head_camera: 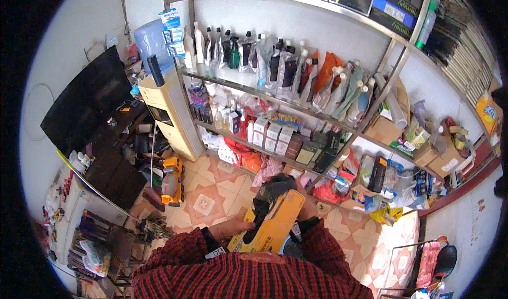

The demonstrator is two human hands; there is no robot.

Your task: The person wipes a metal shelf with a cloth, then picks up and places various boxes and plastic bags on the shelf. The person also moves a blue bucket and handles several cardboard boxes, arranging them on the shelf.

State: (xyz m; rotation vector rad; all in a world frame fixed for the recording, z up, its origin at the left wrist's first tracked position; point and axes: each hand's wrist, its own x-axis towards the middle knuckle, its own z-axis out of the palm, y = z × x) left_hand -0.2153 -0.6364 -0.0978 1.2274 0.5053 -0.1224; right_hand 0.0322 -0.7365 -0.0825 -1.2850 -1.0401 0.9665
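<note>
An orange cardboard box (274, 231) bearing printed writing is held tilted in front of my chest. Black thin material (274, 192), which looks like disposable gloves, bunches out along its upper left side and over its far end. My right hand (307, 206) grips the box at its far right edge, its fingers partly hidden behind the cardboard. On the opposite side, my left hand (231, 226) holds the box's left edge beside the black material; some of its fingers are hidden. Red-and-black checked sleeves (170, 249) cover both arms.
Ahead stands a metal-framed shelf unit (262, 88) with bottles, pouches and cartons. Bags and boxes lie low on the right. At left are a water dispenser (170, 116), a toy cement mixer truck (172, 182) on the tiled floor (202, 203), and a large black screen (85, 100).
</note>
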